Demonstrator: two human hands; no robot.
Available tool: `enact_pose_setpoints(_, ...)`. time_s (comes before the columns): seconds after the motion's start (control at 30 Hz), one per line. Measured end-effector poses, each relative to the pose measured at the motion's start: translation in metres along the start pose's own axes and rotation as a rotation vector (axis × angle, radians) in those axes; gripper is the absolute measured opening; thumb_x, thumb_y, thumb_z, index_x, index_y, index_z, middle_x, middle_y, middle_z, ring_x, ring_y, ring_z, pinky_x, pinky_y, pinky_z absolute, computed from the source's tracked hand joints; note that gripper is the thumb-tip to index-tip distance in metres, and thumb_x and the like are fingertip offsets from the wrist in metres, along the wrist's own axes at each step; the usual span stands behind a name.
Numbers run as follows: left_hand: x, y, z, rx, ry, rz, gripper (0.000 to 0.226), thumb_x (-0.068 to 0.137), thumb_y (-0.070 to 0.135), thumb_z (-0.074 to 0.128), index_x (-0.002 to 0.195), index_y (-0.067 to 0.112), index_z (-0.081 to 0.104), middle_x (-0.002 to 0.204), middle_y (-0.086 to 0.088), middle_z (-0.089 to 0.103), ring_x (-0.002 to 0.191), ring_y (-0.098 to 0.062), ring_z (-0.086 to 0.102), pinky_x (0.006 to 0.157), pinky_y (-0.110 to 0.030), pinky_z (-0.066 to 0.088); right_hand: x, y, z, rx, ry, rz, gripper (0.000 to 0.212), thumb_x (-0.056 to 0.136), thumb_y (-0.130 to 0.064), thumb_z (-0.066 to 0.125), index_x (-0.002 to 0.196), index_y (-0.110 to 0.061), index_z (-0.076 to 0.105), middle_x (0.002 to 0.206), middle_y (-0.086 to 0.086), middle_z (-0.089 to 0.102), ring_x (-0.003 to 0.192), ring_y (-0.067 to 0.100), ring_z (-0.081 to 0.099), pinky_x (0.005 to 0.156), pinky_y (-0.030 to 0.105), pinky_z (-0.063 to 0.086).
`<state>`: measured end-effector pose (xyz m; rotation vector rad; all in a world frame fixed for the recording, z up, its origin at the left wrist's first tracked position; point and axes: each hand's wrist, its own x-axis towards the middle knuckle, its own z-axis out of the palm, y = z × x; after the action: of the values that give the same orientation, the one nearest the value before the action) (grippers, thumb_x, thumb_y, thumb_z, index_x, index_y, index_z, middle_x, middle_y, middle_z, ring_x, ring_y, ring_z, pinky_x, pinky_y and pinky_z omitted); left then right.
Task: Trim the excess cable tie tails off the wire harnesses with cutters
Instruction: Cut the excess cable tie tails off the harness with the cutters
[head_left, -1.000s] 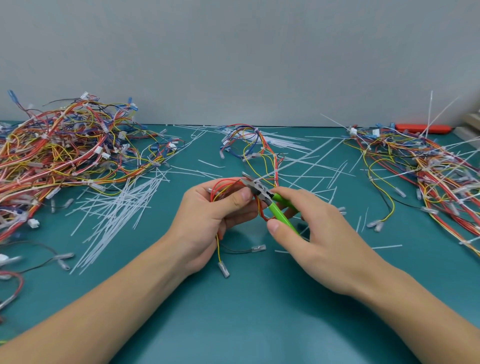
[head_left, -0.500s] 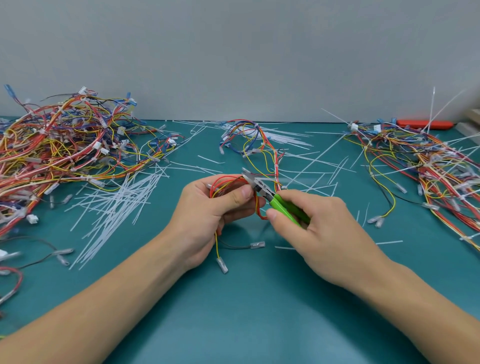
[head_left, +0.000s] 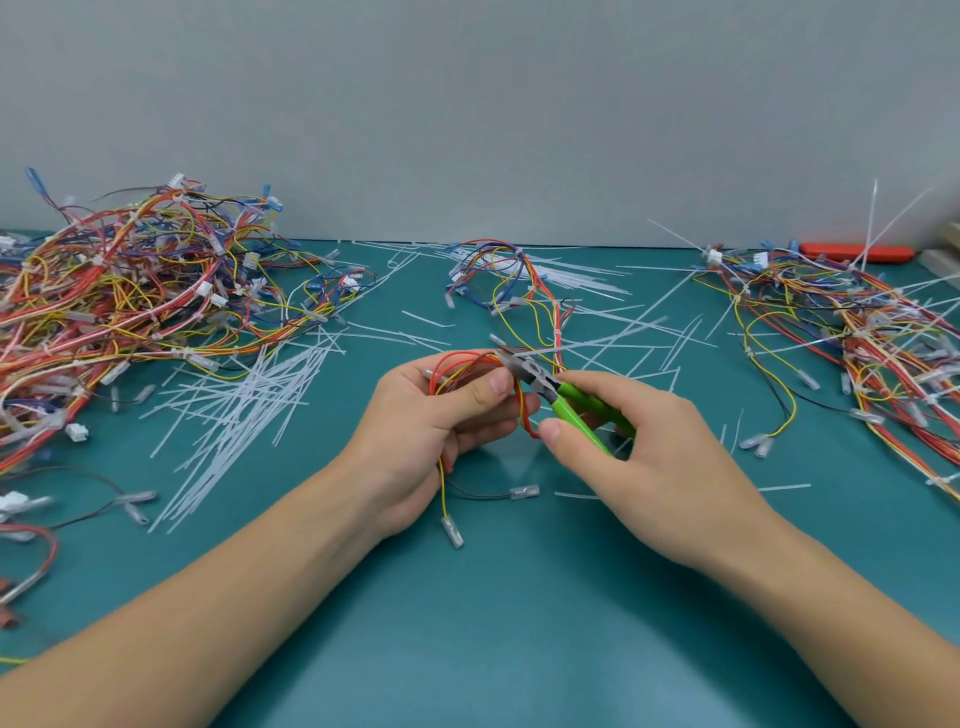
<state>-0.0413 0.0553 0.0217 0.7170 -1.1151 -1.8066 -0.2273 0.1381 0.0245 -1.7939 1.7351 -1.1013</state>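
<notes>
Above the teal counter (head_left: 519, 649), the left hand (head_left: 431, 436) pinches a red-and-yellow wire harness (head_left: 467, 364), while at its 3 o'clock the right hand (head_left: 649, 457) grips green-handled cutters (head_left: 550, 389), blades meeting a white tie tail (head_left: 587, 343).

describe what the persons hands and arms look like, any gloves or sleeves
Both are bare. The left hand and right hand wear no gloves, and no rings, watch or wristband show. Both forearms are uncovered from the wrists down to the bottom edge of the view, so no sleeve cuff is in sight. The thumbnails are short and unpainted. No marks or bandages are visible.
</notes>
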Motion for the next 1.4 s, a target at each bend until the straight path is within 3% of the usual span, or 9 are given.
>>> enact_pose_setpoints(0.17,-0.001,-0.001,0.0,0.026,-0.038,0.002,0.016,0.071,0.02,0.08,0.087,0.02,0.081,0.094,-0.011,0.078,0.088,-0.026,0.078,0.075,-0.03,0.061,-0.001,0.002,0.005,-0.02,0.03,-0.043,0.025,0.092,-0.049,0.07,0.111,-0.032,0.069,0.1,-0.018,0.069,0.096,0.007,0.063,0.079,0.017,0.047)
enact_pose_setpoints(0.37,-0.001,0.001,0.001,0.028,-0.022,-0.008,0.02,0.068,0.021,0.082,0.088,0.019,0.08,0.093,-0.011,0.078,0.088,-0.027,0.078,0.072,-0.027,0.06,0.0,0.002,0.005,-0.033,0.052,-0.078,0.027,0.09,-0.053,0.063,0.11,-0.035,0.068,0.094,-0.014,0.068,0.088,0.01,0.062,0.073,0.024,0.049)
enact_pose_setpoints(0.57,-0.001,0.001,0.0,0.021,-0.03,-0.02,0.023,0.067,0.023,0.083,0.089,0.019,0.08,0.093,-0.01,0.078,0.085,-0.023,0.077,0.068,-0.025,0.059,0.001,-0.001,-0.002,-0.032,0.003,-0.126,0.04,0.095,-0.057,0.059,0.091,-0.018,0.067,0.066,0.003,0.046,0.057,0.01,0.035,0.052,0.024,0.029)
enact_pose_setpoints(0.67,-0.001,0.001,0.001,0.011,-0.029,-0.031,0.019,0.07,0.021,0.082,0.089,0.018,0.079,0.095,-0.011,0.078,0.086,-0.024,0.078,0.068,-0.025,0.059,0.002,0.0,-0.002,-0.035,-0.003,-0.099,0.033,0.096,-0.054,0.062,0.088,-0.023,0.067,0.065,0.004,0.048,0.057,0.013,0.037,0.053,0.03,0.033)
enact_pose_setpoints(0.8,-0.002,0.002,0.001,-0.004,-0.022,-0.037,0.015,0.073,0.02,0.08,0.087,0.019,0.078,0.098,-0.011,0.078,0.087,-0.024,0.077,0.068,-0.025,0.059,0.0,0.0,0.009,0.013,0.009,-0.062,0.019,0.098,-0.045,0.067,0.095,-0.026,0.07,0.073,-0.006,0.061,0.063,0.009,0.049,0.059,0.021,0.04)
enact_pose_setpoints(0.93,-0.001,0.003,-0.001,-0.036,-0.022,-0.035,0.019,0.074,0.02,0.08,0.092,0.018,0.078,0.103,-0.012,0.078,0.095,-0.027,0.077,0.069,-0.025,0.059,0.001,0.002,0.005,0.038,0.009,-0.032,0.017,0.095,-0.043,0.073,0.107,-0.031,0.072,0.089,-0.011,0.07,0.08,0.011,0.062,0.071,0.016,0.047)
enact_pose_setpoints(1.23,0.0,0.001,0.0,-0.019,-0.035,-0.032,0.017,0.07,0.021,0.08,0.087,0.02,0.08,0.099,-0.008,0.079,0.093,-0.027,0.077,0.066,-0.023,0.058,0.001,0.001,0.005,0.046,-0.001,-0.039,0.017,0.095,-0.043,0.071,0.107,-0.031,0.073,0.089,-0.012,0.069,0.082,0.012,0.062,0.072,0.018,0.048)
enact_pose_setpoints(1.4,0.001,0.003,0.0,-0.015,-0.033,-0.05,0.025,0.07,0.02,0.08,0.094,0.014,0.075,0.1,-0.011,0.078,0.092,-0.027,0.077,0.065,-0.023,0.058,0.0,0.001,0.004,0.046,-0.002,-0.056,0.016,0.096,-0.042,0.071,0.105,-0.03,0.073,0.086,-0.012,0.067,0.077,0.01,0.058,0.068,0.014,0.044)
